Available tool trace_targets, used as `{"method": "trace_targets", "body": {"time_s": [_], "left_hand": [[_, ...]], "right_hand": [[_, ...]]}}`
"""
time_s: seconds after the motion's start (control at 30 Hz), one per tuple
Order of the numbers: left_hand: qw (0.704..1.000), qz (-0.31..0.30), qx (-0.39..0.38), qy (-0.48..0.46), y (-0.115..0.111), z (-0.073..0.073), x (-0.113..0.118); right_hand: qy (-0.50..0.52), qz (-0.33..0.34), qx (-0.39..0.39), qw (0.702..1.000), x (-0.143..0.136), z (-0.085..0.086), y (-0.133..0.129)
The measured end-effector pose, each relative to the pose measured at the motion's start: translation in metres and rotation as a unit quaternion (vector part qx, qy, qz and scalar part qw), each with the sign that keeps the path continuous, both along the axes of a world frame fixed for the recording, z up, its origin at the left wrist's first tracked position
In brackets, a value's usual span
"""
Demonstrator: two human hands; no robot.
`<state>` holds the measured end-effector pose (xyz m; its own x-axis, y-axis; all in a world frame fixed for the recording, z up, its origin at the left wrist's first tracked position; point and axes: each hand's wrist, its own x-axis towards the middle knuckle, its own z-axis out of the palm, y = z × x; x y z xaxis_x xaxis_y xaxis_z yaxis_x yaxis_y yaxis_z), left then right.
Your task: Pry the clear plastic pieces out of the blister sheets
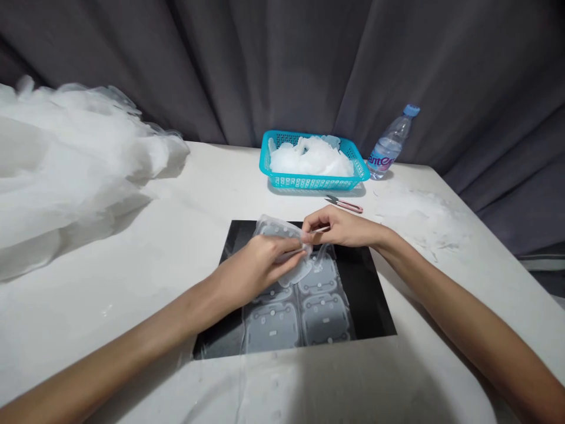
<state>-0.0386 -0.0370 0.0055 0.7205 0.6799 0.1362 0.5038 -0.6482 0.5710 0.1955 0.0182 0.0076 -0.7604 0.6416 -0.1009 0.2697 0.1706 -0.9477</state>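
Note:
My left hand (260,259) is closed on a translucent, rounded plastic piece (274,227), held tilted above a black mat (371,300). My right hand (339,227) meets it at the piece's right edge, with thumb and fingers pinched together. Something thin and pale pokes out of that pinch, too small to identify. Beneath both hands, a clear plastic sheet (300,321) printed with rounded panels, white dots and lines lies over the mat. It runs past the mat's front edge onto the table. My left fingers partly cover the upper panels.
Beyond the mat lie pink-handled thread snips (346,205). A turquoise basket (315,182) holds white translucent pieces, with a water bottle (388,147) beside it. A large heap of translucent sheets (79,159) sits at left. Plastic scraps (424,221) lie at right on the white table (154,259).

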Motion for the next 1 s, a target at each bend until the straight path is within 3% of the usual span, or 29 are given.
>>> {"method": "trace_targets", "body": {"time_s": [0.07,0.17,0.23,0.4,0.6,0.8,1.0], "left_hand": [[0.992,-0.02,0.097,0.076,-0.007,-0.002,0.003],[0.949,-0.038,0.245,0.193,-0.018,-0.006,0.01],[0.94,-0.036,0.273,0.202,-0.022,-0.006,0.012],[0.992,0.035,0.108,0.059,-0.018,0.003,0.007],[0.993,0.107,-0.03,0.029,-0.014,0.007,0.002],[0.989,0.12,-0.089,-0.011,-0.012,0.009,0.003],[0.992,0.121,-0.045,-0.019,-0.015,0.009,0.004]], "right_hand": [[-0.023,-0.009,0.027,0.999,-0.001,0.001,-0.002],[-0.071,-0.028,0.094,0.993,-0.002,0.004,-0.006],[-0.077,-0.021,0.111,0.991,-0.001,0.008,-0.008],[-0.036,0.022,0.056,0.997,0.005,0.021,-0.007],[-0.02,0.038,0.011,0.999,0.007,0.02,-0.005],[-0.021,0.064,0.073,0.995,0.008,0.017,-0.004],[-0.007,0.047,0.089,0.995,0.006,0.016,-0.006]]}}
